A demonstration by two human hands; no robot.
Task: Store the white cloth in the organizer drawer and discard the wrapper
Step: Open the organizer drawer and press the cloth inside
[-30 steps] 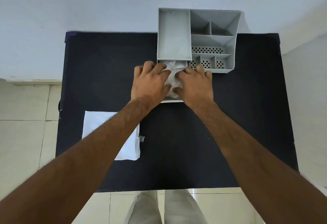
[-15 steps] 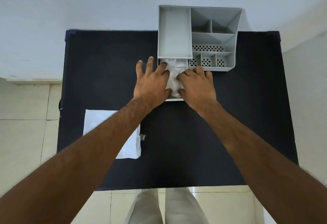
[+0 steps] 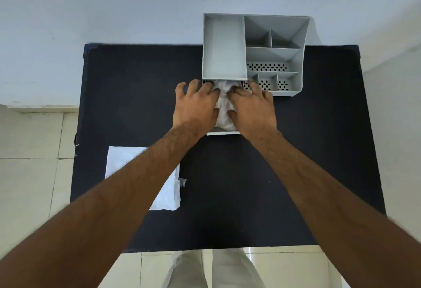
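Observation:
A grey organizer (image 3: 273,53) stands at the far edge of the black table (image 3: 136,96). Its drawer (image 3: 223,132) is pulled out toward me. The crumpled white cloth (image 3: 224,107) lies inside that drawer. My left hand (image 3: 196,107) rests palm down on the cloth's left side, fingers spread and reaching the organizer's front. My right hand (image 3: 252,110) presses palm down on the right side of the cloth, its fingertips over the perforated front compartments. Most of the cloth is hidden under both hands. The white wrapper (image 3: 123,162) lies flat at the table's near left, partly behind my left forearm.
The organizer's top has one long tray (image 3: 224,46) and several smaller compartments, all with nothing in them. A white wall rises behind the table. Tiled floor (image 3: 29,173) shows to the left, and my legs show below the table's near edge.
My left hand's fingers have spread wider across the cloth and the drawer's left edge. Both hands stay pressed on the cloth in the drawer.

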